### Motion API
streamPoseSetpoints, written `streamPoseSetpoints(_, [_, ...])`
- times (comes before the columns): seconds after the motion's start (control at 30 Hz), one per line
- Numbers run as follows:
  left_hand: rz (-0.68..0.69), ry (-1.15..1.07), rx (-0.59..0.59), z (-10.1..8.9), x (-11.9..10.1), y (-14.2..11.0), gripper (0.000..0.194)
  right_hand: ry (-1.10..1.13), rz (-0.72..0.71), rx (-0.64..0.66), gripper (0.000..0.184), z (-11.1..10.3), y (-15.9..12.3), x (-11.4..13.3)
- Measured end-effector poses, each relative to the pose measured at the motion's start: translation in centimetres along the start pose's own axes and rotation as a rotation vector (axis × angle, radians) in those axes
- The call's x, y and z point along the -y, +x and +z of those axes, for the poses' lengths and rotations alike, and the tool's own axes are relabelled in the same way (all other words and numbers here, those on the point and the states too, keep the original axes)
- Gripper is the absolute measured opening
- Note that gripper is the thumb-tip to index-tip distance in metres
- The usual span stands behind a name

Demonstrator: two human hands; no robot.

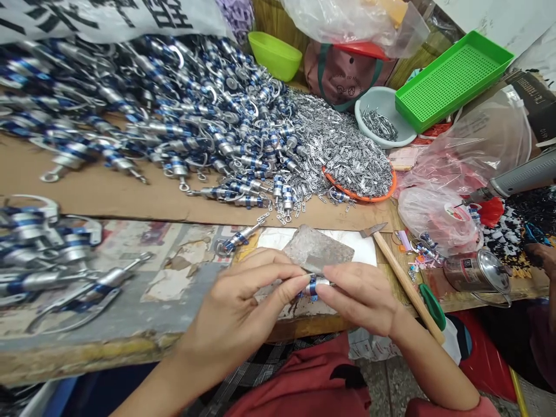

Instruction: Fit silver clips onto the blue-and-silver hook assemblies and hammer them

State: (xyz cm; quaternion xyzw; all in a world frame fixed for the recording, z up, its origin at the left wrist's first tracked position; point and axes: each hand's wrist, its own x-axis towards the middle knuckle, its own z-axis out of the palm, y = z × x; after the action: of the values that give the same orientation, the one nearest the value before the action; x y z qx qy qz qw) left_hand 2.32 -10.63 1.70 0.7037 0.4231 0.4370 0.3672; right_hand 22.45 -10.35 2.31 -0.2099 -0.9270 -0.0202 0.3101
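Between my two hands is a small blue-and-silver metal fitting (311,286), partly covered by my fingers. My left hand (256,292) pinches its left end with thumb and fingertips. On the right end, the fingers of my right hand (360,292) close round the silver part. Just behind the fitting lies a flat grey stone slab (319,248) on white paper. A similar fitting with a thin rod (241,236) rests behind my left hand. To the right of my right hand is a hammer (408,284) with a wooden handle.
A big heap of blue-and-silver fittings (186,116) covers the cardboard at the back left. Small metal plates (356,156) fill an orange-rimmed basket. Behind are a pale bowl (359,110) of pins and a green tray (456,81). A metal mug (471,275) and another person's hand (542,258) are at right.
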Motion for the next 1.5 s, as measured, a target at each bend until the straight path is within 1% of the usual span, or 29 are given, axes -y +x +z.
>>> streamPoseSetpoints(0.13, [0.03,0.052,0.035,-0.3,0.0,-0.2,0.014,-0.044,0.078,0.003,0.019,0.0,-0.6,0.5])
streamPoseSetpoints(0.2, [0.024,0.008,0.036,-0.3,0.0,-0.2,0.016,-0.051,0.113,0.033,0.02,0.0,-1.0,0.8])
streamPoseSetpoints(0.27, [-0.036,-0.09,0.035,0.0,0.1,-0.2,0.016,-0.056,0.149,0.045,0.023,0.0,-1.3,1.0])
streamPoseSetpoints(0.3, [-0.104,-0.157,0.036,0.2,0.1,-0.2,0.015,-0.051,0.174,0.032,0.025,0.1,-1.4,1.1])
streamPoseSetpoints(0.37, [-0.304,-0.335,0.005,0.9,0.3,-0.4,0.011,0.006,0.249,-0.006,0.026,0.4,-1.5,1.3])
streamPoseSetpoints(0.43, [-0.534,-0.53,-0.063,1.8,0.4,-0.8,0.011,0.113,0.335,-0.034,0.023,0.8,-1.4,1.5])
streamPoseSetpoints(0.47, [-0.625,-0.617,-0.105,2.2,0.4,-1.0,0.015,0.168,0.374,-0.044,0.021,1.0,-1.4,1.7])
streamPoseSetpoints(0.5, [-0.691,-0.694,-0.129,2.5,0.3,-1.3,0.019,0.211,0.411,-0.05,0.019,1.1,-1.3,1.9])
streamPoseSetpoints(0.57, [-0.752,-0.797,-0.149,3.1,0.0,-1.7,0.03,0.25,0.474,-0.062,0.017,1.0,-1.3,2.3])
streamPoseSetpoints(0.63, [-0.753,-0.832,-0.197,3.5,-0.4,-2.0,0.048,0.298,0.536,-0.045,0.014,0.5,-1.1,2.3])
streamPoseSetpoints(0.67, [-0.749,-0.83,-0.227,3.6,-0.6,-2.0,0.054,0.343,0.56,-0.01,0.013,0.2,-0.9,2.0])
streamPoseSetpoints(0.73, [-0.738,-0.809,-0.278,3.9,-0.6,-2.0,0.057,0.401,0.601,0.076,0.015,-0.3,-0.4,0.5])
streamPoseSetpoints(0.77, [-0.729,-0.798,-0.28,4.1,-0.4,-2.0,0.058,0.355,0.639,0.117,0.019,-0.4,-0.1,-0.6])
streamPoseSetpoints(0.8, [-0.713,-0.79,-0.273,4.2,-0.2,-2.0,0.059,0.235,0.694,0.169,0.024,-0.2,0.3,-2.0])
streamPoseSetpoints(0.83, [-0.692,-0.783,-0.265,4.4,0.0,-2.0,0.06,0.058,0.761,0.213,0.028,0.1,0.6,-3.4])
streamPoseSetpoints(0.9, [-0.652,-0.778,-0.245,4.6,0.3,-2.0,0.062,-0.313,0.891,0.379,0.029,1.2,1.2,-6.3])
streamPoseSetpoints(0.97, [-0.655,-0.788,-0.224,4.8,0.3,-2.0,0.062,-0.439,0.933,0.476,0.026,2.7,1.7,-8.4])
streamPoseSetpoints(1.0, [-0.671,-0.791,-0.218,4.8,0.2,-2.0,0.063,-0.448,0.932,0.5,0.025,3.3,2.0,-9.1])
streamPoseSetpoints(1.07, [-0.698,-0.787,-0.22,4.8,-0.1,-1.9,0.065,-0.441,0.911,0.521,0.026,4.2,2.2,-9.7])
streamPoseSetpoints(1.17, [-0.706,-0.788,-0.23,4.8,-0.1,-1.8,0.071,-0.43,0.882,0.529,0.03,4.5,2.3,-9.8])
streamPoseSetpoints(1.27, [-0.709,-0.799,-0.242,4.8,0.2,-1.7,0.072,-0.382,0.855,0.504,0.03,3.8,1.9,-9.8])
streamPoseSetpoints(1.37, [-0.708,-0.798,-0.268,4.9,0.3,-1.7,0.071,-0.286,0.808,0.469,0.024,2.4,1.4,-9.2])
streamPoseSetpoints(1.43, [-0.696,-0.804,-0.282,5.1,0.3,-1.7,0.07,-0.113,0.789,0.37,0.018,1.1,1.2,-7.9])
streamPoseSetpoints(1.5, [-0.684,-0.81,-0.288,5.1,0.3,-1.7,0.069,0.174,0.757,0.279,0.014,-0.3,1.3,-6.1])
